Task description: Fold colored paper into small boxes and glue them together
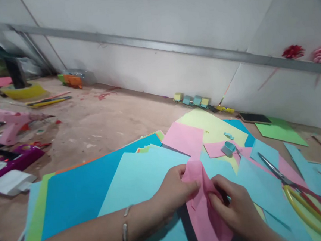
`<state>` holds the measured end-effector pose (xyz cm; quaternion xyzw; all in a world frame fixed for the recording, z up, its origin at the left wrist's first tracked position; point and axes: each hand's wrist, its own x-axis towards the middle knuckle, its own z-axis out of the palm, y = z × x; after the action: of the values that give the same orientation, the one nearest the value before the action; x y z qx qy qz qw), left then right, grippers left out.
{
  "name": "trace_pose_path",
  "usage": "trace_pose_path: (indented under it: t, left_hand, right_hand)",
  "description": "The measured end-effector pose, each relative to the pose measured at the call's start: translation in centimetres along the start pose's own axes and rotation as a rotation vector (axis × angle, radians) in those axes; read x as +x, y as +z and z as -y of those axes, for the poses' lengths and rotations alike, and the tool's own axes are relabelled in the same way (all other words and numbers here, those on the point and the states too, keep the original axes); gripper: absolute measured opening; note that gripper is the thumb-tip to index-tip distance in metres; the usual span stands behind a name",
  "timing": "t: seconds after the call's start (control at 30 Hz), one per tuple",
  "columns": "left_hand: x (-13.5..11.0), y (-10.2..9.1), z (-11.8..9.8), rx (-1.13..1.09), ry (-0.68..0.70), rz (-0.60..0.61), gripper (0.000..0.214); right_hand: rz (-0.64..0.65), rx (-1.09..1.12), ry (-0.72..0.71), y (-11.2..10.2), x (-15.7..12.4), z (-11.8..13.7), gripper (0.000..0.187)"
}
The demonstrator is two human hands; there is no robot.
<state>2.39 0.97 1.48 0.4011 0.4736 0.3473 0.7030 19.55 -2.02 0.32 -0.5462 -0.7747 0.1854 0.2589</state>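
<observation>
A pink sheet of paper (198,214), creased and partly folded, is held up between my two hands over the coloured sheets. My left hand (177,188), with a silver bangle at the wrist, grips its left side, thumb across the front. On the right edge, my right hand (232,202) pinches the same paper between thumb and fingers. Under my hands lie a light blue sheet (132,183) and a darker blue sheet (79,191). Scissors (292,186) with yellow and red handles rest to the right of my right hand.
A small blue folded paper piece (228,148) sits among paper scraps. Small yellow and blue paper blocks (191,99) stand along the wall. At left are a pink glue gun (12,126), a white charger (12,182) and a purple tool (17,159). A dark phone-like slab (254,118) lies back right.
</observation>
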Motion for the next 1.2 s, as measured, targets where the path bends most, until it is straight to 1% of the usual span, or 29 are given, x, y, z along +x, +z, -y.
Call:
trace_pose_path:
  t: [0.07, 0.17, 0.23, 0.27, 0.3, 0.37, 0.47, 0.53, 0.63, 0.73, 0.8, 0.83, 0.9, 0.97, 1.0, 1.1, 1.13, 1.2]
  left_hand:
    - [0.1, -0.1, 0.2, 0.040, 0.038, -0.034, 0.015]
    - [0.2, -0.2, 0.5, 0.048, 0.099, -0.054, 0.017]
    - [0.2, -0.1, 0.6, 0.021, 0.065, -0.030, 0.014]
    - [0.1, 0.0, 0.5, 0.026, 0.042, -0.017, 0.012]
    - [0.1, 0.0, 0.5, 0.048, 0.031, -0.010, 0.008]
    - [-0.1, 0.1, 0.2, 0.128, 0.044, 0.007, 0.005]
    - [-0.3, 0.1, -0.2, 0.179, 0.045, 0.069, 0.015]
    - [-0.3, 0.0, -0.2, 0.186, 0.025, 0.108, 0.022]
    - [-0.2, -0.2, 0.4, 0.189, 0.038, 0.135, 0.029]
    - [0.0, -0.3, 1.0, 0.206, 0.105, 0.105, 0.037]
    - [0.0, -0.3, 1.1, 0.193, 0.150, 0.072, 0.039]
    - [0.0, -0.3, 1.1, 0.168, 0.148, 0.052, 0.039]
    - [0.0, -0.3, 0.8, 0.107, 0.091, 0.034, 0.037]
    - [0.1, -0.4, 0.5, 0.090, 0.030, 0.063, 0.033]
    - [0.1, -0.4, 0.5, 0.107, 0.033, 0.082, 0.028]
    - [0.2, -0.6, 0.8, 0.210, 0.145, 0.084, 0.015]
    - [0.2, -0.6, 1.0, 0.233, 0.178, 0.071, 0.013]
    - [0.2, -0.6, 1.2, 0.259, 0.201, 0.068, 0.014]
  right_hand:
    - [-0.004, -0.037, -0.108, 0.1, -0.3, 0.0, 0.013]
    - [-0.009, -0.085, -0.263, 0.2, -0.7, -0.2, 0.016]
    - [-0.005, -0.118, -0.319, 0.2, -0.9, -0.4, 0.019]
    - [0.001, -0.123, -0.315, 0.2, -1.0, -0.4, 0.019]
    - [0.007, -0.120, -0.283, 0.1, -0.9, -0.4, 0.018]
    - [-0.004, -0.090, -0.142, 0.1, -0.8, -0.2, 0.015]
    - [0.006, 0.000, 0.101, -0.1, -0.3, 0.0, 0.014]
    - [0.075, 0.081, 0.183, -0.2, 0.0, 0.1, 0.006]
    - [0.172, 0.156, 0.189, -0.3, 0.2, 0.3, 0.010]
    - [0.192, 0.152, 0.140, -0.4, 0.2, 0.4, 0.016]
    - [0.172, 0.129, 0.138, -0.6, 0.4, 0.3, 0.018]
    - [0.145, 0.115, 0.149, -0.6, 0.5, 0.2, 0.018]
    - [0.070, 0.093, 0.182, -0.8, 0.8, -0.2, 0.019]
    - [0.015, 0.098, 0.205, -0.8, 1.1, -0.7, 0.020]
    - [0.004, 0.106, 0.211, -0.8, 1.1, -0.9, 0.020]
    - [0.010, 0.131, 0.217, -0.7, 1.3, -1.2, 0.019]
    - [0.010, 0.137, 0.217, -0.7, 1.3, -1.2, 0.018]
    - [0.008, 0.161, 0.213, -0.7, 1.3, -1.1, 0.018]
